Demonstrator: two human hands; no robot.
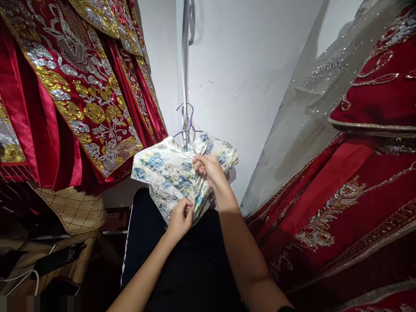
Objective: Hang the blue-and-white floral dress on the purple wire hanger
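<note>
A white short-sleeved top with blue and yellow flowers (162,167) hangs on a thin purple hanger (192,116) in front of me, its lower part over my lap. My left hand (182,215) is closed, thumb and fingers pinching the cloth low on a vertical front seam or opening. Higher up, near the neckline, my right hand (209,169) has its fingers curled together over the same line. It is slightly blurred, and whatever lies between those fingers is hidden.
Red garments with gold and silver embroidery (94,108) hang at the left. On the right are a beaded red dress (325,208) and sheer sparkling fabric (292,125). A narrow strap or rail (185,56) runs down the white wall. Dark items and a white cable (35,277) lie lower left.
</note>
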